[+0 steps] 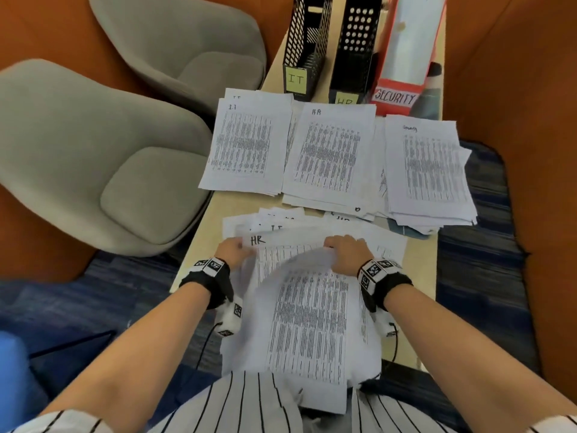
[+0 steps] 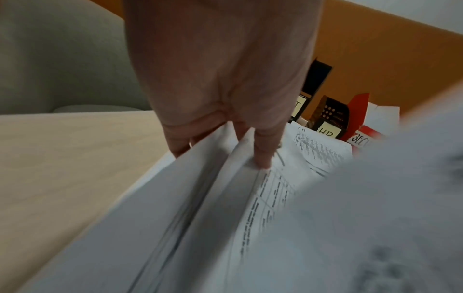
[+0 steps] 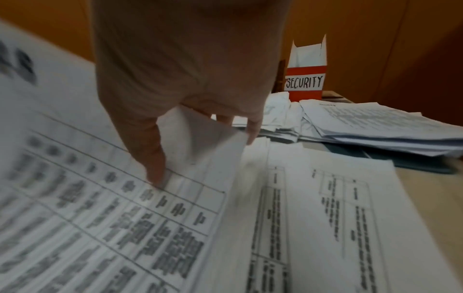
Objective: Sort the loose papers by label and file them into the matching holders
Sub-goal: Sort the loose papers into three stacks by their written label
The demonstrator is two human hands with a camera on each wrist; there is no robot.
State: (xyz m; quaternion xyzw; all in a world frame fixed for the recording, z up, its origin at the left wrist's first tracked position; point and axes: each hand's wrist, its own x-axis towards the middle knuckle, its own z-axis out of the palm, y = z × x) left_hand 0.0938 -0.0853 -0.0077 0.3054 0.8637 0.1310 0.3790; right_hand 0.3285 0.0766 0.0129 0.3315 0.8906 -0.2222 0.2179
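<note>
Step in hand, as judged: peeling top sheet [image 1: 309,310] off unsorted stack [image 1: 387,254] at near end of worktop [image 1: 206,232]. Best done slowly, one sheet only, label read before placing; sheet beneath marked HR.

Right hand [image 1: 348,253]: thumb and fingers pinching far edge of top sheet, edge curled up and bowed toward body. Left hand [image 1: 232,251]: fingers [image 2: 263,156] straight, pressed down on left edge of stack, some tucked between sheets.

Sorted piles beyond, side by side: IT pile [image 1: 246,145], HR pile [image 1: 327,151], Security pile [image 1: 431,170]. Holders behind them: IT holder [image 1: 307,42], HR holder [image 1: 356,48], Security holder [image 1: 409,48].
</note>
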